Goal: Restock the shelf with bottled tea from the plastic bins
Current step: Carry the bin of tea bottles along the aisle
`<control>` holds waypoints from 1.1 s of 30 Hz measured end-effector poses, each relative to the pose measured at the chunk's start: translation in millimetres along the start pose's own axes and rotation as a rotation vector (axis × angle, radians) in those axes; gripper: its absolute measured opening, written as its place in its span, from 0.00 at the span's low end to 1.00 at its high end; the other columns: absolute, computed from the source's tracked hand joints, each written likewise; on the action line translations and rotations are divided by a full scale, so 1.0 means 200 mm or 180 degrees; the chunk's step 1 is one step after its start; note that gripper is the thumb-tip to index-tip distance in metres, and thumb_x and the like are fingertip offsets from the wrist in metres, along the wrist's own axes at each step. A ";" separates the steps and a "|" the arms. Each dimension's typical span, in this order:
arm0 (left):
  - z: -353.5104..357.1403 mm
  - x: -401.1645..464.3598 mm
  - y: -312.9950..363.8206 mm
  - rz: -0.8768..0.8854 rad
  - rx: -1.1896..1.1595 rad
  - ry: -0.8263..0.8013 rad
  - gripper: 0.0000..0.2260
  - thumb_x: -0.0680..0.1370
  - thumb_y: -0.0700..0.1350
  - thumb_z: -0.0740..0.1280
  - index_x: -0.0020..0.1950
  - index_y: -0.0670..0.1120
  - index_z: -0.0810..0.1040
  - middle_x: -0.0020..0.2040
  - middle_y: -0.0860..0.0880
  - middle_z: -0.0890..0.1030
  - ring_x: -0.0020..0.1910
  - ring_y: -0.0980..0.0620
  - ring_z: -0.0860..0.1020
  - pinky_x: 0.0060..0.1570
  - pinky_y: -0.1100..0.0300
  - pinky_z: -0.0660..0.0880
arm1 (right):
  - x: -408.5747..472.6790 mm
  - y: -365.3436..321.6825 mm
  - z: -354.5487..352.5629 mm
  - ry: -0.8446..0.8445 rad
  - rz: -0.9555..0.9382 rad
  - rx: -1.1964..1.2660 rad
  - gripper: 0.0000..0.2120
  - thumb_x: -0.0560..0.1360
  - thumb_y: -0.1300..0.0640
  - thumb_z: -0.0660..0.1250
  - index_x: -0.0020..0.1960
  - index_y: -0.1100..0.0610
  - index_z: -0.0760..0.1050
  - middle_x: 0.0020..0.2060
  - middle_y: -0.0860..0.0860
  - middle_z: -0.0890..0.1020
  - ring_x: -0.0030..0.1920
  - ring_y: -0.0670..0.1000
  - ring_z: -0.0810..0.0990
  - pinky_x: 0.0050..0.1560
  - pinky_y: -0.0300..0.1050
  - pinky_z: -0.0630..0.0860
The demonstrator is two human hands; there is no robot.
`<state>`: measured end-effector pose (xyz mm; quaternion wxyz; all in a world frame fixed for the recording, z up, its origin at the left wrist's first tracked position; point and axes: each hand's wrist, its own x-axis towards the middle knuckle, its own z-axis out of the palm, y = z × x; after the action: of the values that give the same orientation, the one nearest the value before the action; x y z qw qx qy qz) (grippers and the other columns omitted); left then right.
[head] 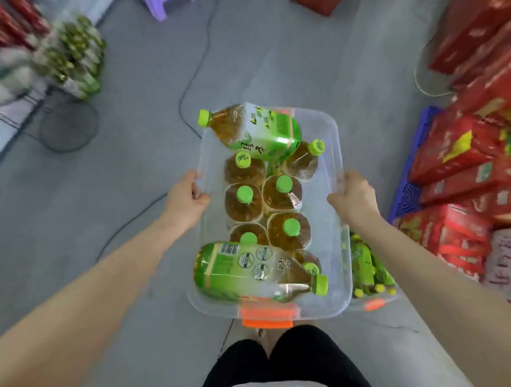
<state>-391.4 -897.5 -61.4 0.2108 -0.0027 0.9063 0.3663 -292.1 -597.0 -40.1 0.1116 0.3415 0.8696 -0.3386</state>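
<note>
At centre frame, the left hand (188,197) and right hand (351,198) each clasp a long rim of the bin (333,158) of tea bottles (284,191). Two bottles lie loose on top at 12 and 6 o'clock; a tilt could roll them out. Its shelf (31,66), blurred at 10 o'clock, probably already holds some.

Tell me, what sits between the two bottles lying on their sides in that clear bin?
In the head view, upright tea bottles with green caps stand between the far lying bottle and the near one.
</note>
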 end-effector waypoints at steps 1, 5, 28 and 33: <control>-0.07 0.05 -0.04 -0.0067 -0.0056 0.0061 0.19 0.76 0.34 0.65 0.66 0.41 0.71 0.37 0.42 0.73 0.37 0.47 0.72 0.37 0.58 0.69 | 0.06 -0.11 0.03 -0.0052 -0.0081 -0.0020 0.15 0.73 0.64 0.66 0.59 0.62 0.72 0.45 0.55 0.75 0.47 0.60 0.74 0.44 0.46 0.67; -0.33 0.27 -0.15 -0.0360 -0.0424 0.0353 0.22 0.74 0.37 0.65 0.68 0.42 0.71 0.38 0.44 0.75 0.35 0.46 0.72 0.41 0.54 0.71 | 0.35 -0.49 0.14 -0.0234 -0.0396 -0.0026 0.14 0.72 0.64 0.66 0.57 0.60 0.70 0.45 0.56 0.76 0.46 0.60 0.74 0.40 0.46 0.69; -1.56 2.44 -0.07 -0.0927 -0.0817 0.0683 0.24 0.73 0.38 0.67 0.69 0.43 0.69 0.47 0.39 0.81 0.41 0.45 0.78 0.47 0.45 0.78 | 2.15 -2.61 0.53 -0.0479 -0.0709 -0.0138 0.17 0.71 0.64 0.65 0.59 0.56 0.71 0.47 0.51 0.74 0.50 0.60 0.78 0.46 0.62 0.81; -1.78 3.08 0.11 -0.0855 -0.0696 0.0760 0.23 0.72 0.37 0.69 0.67 0.44 0.71 0.53 0.46 0.81 0.50 0.46 0.79 0.54 0.47 0.77 | 2.72 -3.04 0.54 -0.0456 -0.0647 -0.0083 0.17 0.70 0.64 0.65 0.58 0.56 0.72 0.45 0.52 0.75 0.48 0.62 0.79 0.43 0.63 0.81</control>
<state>-1092.3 -1027.0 -54.8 0.1473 -0.1898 0.8712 0.4281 -1106.7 -714.0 -40.9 0.1430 0.2250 0.8939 -0.3604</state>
